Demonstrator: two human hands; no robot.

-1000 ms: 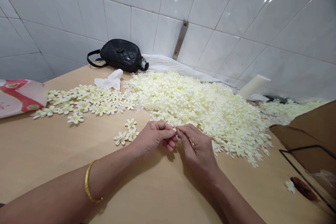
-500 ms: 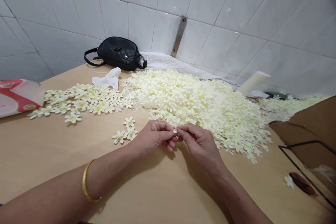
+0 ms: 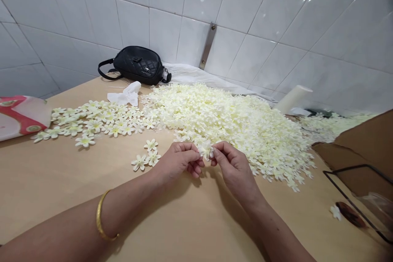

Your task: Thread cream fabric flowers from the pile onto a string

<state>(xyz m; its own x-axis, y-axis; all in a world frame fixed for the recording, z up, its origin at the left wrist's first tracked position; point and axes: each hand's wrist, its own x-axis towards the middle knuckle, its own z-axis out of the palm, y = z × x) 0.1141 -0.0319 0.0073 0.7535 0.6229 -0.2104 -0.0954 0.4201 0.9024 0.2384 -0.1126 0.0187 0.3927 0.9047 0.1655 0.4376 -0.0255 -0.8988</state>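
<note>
Between my two hands is a small white artificial flower (image 3: 205,152), its petals pinched at either side. My left hand (image 3: 181,159), with a gold bangle (image 3: 100,217) on its forearm, closes thumb and forefinger on the flower's left edge. Thumb and forefinger of my right hand (image 3: 235,168) grip its right side. Just beyond my fingers rises a large heap of pale yellow-white flowers (image 3: 221,110). Three single flowers (image 3: 152,157) lie on the table left of my left hand, and a looser spread of flowers (image 3: 101,118) is farther left.
A black bag (image 3: 138,64) and a crumpled white tissue (image 3: 125,94) sit at the back left of the wooden table (image 3: 76,180). At the left edge lies a red and white package (image 3: 23,116). A white roll (image 3: 293,98), cardboard (image 3: 362,151) and a black wire frame (image 3: 346,190) are on the right.
My hands have moved slightly apart, and the flower's petals now show spread between my fingertips. Before, only a small white bit was visible there.
</note>
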